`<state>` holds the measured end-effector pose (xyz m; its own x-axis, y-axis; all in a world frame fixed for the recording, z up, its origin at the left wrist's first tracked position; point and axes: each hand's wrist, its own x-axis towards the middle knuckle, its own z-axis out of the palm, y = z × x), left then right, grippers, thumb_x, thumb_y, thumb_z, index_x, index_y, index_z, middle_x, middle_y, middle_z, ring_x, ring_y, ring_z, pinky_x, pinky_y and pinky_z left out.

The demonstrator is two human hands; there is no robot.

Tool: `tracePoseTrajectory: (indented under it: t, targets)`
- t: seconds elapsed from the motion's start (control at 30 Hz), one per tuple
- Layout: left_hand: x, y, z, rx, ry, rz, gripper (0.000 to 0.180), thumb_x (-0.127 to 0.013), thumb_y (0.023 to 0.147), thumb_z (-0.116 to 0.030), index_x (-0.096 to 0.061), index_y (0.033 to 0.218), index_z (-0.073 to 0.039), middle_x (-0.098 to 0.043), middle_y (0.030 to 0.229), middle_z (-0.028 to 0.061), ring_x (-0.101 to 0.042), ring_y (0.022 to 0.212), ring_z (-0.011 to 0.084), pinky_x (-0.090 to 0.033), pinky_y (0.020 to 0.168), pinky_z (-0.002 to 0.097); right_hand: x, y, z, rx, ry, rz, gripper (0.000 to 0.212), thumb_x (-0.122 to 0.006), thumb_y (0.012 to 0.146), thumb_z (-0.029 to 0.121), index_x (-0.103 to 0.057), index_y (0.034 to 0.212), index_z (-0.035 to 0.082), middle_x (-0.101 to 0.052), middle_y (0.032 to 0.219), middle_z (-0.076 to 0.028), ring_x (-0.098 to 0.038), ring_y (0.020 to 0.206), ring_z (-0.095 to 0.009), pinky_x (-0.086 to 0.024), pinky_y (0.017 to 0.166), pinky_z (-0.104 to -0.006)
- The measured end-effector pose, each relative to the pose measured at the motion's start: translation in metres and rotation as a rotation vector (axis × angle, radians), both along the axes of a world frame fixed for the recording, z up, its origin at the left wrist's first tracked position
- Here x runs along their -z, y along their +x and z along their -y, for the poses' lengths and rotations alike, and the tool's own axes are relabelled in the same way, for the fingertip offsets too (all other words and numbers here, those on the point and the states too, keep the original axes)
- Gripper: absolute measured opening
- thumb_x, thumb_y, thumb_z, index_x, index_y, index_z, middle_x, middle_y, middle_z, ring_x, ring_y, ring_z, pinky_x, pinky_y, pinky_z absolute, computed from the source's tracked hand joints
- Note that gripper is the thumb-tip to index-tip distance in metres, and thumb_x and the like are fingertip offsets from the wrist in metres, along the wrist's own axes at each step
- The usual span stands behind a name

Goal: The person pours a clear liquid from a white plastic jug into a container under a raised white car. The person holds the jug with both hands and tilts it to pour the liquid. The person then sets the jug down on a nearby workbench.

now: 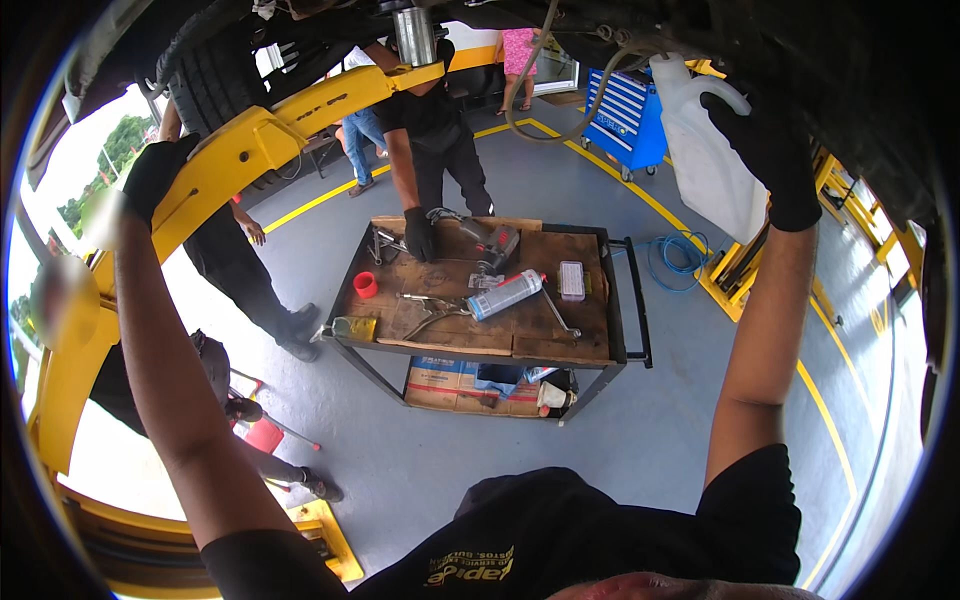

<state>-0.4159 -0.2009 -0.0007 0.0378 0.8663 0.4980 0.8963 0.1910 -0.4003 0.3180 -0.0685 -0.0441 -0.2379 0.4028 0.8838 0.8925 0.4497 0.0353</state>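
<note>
Both my arms are raised under a vehicle. My right hand (pixel 768 155), in a black glove, grips the handle of a white plastic jug (pixel 700 150), which hangs tilted at the upper right. At the upper left my gloved left hand (pixel 158 182) is against or just beside a yellow lift arm (pixel 215 165); its fingers are too dark and hidden to read. The lift arm runs up to a metal lift pad post (pixel 414 38) under the vehicle. Close to the jug, a thin hose (pixel 552 130) loops down from the underbody.
A tool cart (pixel 450 345) stands ahead, carrying a cordless impact wrench (pixel 495 245), a spray can (pixel 505 295), locking pliers (pixel 432 302) and a red cap (pixel 365 285). A co-worker's gloved hand (pixel 420 235) touches its far side. Beyond are a blue tool cabinet (pixel 622 120) and coiled blue hose (pixel 678 262).
</note>
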Motion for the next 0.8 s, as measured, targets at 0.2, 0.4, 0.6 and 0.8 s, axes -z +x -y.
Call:
tracePoseTrajectory:
  t: [0.2,0.4,0.6,0.8]
  targets:
    - [-0.004,0.021,-0.009,-0.119,0.061,0.446,0.039,-0.063,0.099,-0.037,-0.070,0.133,-0.017,-0.077,0.106,0.0152,-0.074,0.095,0.0238,-0.052,0.083,0.0353,0.001,0.008,-0.006,0.046,-0.049,-0.030,0.040,-0.079,0.091,0.040,-0.074,0.117,0.009,-0.078,0.104,-0.012,-0.076,0.092,-0.028,-0.060,0.084,-0.0363]
    - [-0.006,-0.008,-0.010,-0.150,0.031,0.460,0.042,-0.062,0.100,-0.038,-0.067,0.136,-0.019,-0.077,0.110,0.0160,-0.074,0.097,0.0231,-0.051,0.084,0.0360,0.006,0.012,-0.014,0.057,-0.055,-0.037,0.042,-0.079,0.090,0.040,-0.074,0.118,0.009,-0.077,0.106,-0.012,-0.075,0.094,-0.028,-0.059,0.085,-0.0369]
    - [0.000,-0.007,-0.006,-0.025,-0.018,0.018,0.037,-0.053,0.101,-0.021,-0.068,0.135,-0.021,-0.073,0.086,0.0154,-0.072,0.074,0.0274,-0.056,0.071,0.0372,0.002,0.006,-0.009,0.022,0.009,-0.016,0.044,-0.082,0.086,0.033,-0.070,0.120,0.008,-0.072,0.114,-0.015,-0.070,0.100,-0.031,-0.057,0.088,-0.0401]
    - [0.000,-0.006,-0.010,-0.037,-0.007,0.026,0.037,-0.060,0.098,-0.022,-0.069,0.134,-0.022,-0.076,0.099,0.0174,-0.075,0.090,0.0313,-0.057,0.080,0.0373,-0.001,0.005,-0.007,-0.026,0.130,0.049,0.048,-0.085,0.081,0.027,-0.067,0.121,0.007,-0.067,0.121,-0.018,-0.066,0.106,-0.035,-0.054,0.091,-0.0433]
